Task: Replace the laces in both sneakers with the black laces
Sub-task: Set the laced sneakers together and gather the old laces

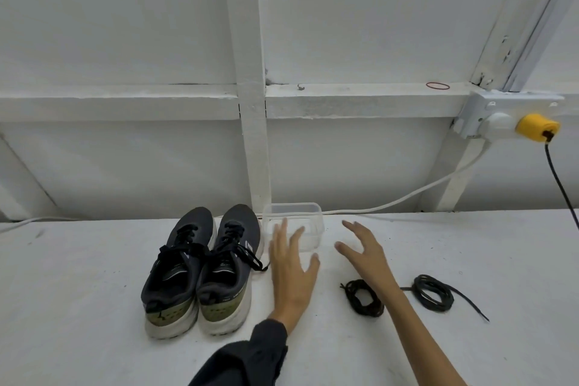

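White-painted timber framing backs a matte white bench (78, 276). Two dark mesh sneakers (200, 269) with olive heels and thick pale soles stand side by side, heels towards the person, with black laces threaded through them. Just beside them sits a clear, rounded-rectangular plastic tub (317, 213). The left hand (291, 273), in a dark sleeve, hovers in front of the tub, fingers straight and spread, holding nothing. The right hand (365, 255) is splayed too, fingers slightly bent, empty. Two coiled black laces lie on the bench: one bundle (371, 310) under the right wrist, another ring (419, 291) further right.
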Action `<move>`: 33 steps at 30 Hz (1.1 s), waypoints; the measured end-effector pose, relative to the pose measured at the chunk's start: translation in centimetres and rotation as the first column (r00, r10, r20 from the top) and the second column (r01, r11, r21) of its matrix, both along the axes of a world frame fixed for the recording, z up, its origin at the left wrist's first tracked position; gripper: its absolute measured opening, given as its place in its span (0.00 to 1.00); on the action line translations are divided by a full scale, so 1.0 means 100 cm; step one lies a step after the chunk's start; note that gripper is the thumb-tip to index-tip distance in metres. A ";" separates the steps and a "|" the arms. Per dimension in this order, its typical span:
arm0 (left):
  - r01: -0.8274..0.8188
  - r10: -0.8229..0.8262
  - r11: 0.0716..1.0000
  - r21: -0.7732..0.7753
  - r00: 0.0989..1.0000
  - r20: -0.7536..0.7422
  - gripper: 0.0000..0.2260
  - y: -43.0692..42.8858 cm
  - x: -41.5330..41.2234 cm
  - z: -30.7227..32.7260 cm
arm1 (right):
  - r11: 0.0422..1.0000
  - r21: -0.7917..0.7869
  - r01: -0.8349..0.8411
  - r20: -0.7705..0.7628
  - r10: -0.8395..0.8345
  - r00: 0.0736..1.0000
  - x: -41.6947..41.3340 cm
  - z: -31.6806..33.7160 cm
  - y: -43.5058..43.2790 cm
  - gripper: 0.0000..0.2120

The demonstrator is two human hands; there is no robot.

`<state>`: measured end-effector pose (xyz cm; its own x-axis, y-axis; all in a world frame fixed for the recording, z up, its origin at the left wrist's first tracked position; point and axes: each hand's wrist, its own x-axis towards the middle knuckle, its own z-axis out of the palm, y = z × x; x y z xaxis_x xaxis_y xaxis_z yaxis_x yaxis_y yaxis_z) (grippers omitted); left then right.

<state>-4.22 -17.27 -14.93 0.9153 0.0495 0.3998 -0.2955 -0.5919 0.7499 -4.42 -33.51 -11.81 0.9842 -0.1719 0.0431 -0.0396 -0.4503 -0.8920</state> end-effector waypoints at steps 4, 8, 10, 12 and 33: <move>0.380 -0.365 0.913 0.147 0.923 -0.120 0.28 -0.033 -0.038 -0.008 | 0.850 -0.486 0.205 -0.064 -0.268 0.961 -0.033 -0.019 -0.049 0.19; 0.510 -0.468 0.796 0.326 0.860 -0.201 0.29 -0.061 -0.053 -0.020 | 0.722 -0.654 0.226 -0.189 -0.445 0.875 -0.062 -0.038 -0.070 0.23; 0.517 -0.476 0.707 0.483 0.852 -0.216 0.26 -0.065 -0.054 -0.029 | 0.731 -0.645 0.225 -0.199 -0.444 0.874 -0.069 -0.048 -0.070 0.24; 0.514 -0.462 0.624 0.589 0.850 -0.252 0.21 -0.065 -0.055 -0.039 | 0.725 -0.647 0.235 -0.148 -0.422 0.895 -0.071 -0.056 -0.066 0.23; 0.029 0.040 0.808 0.589 0.994 -0.103 0.16 0.046 -0.033 -0.047 | 0.819 -0.568 -0.077 -0.034 0.070 0.997 -0.034 -0.067 0.079 0.22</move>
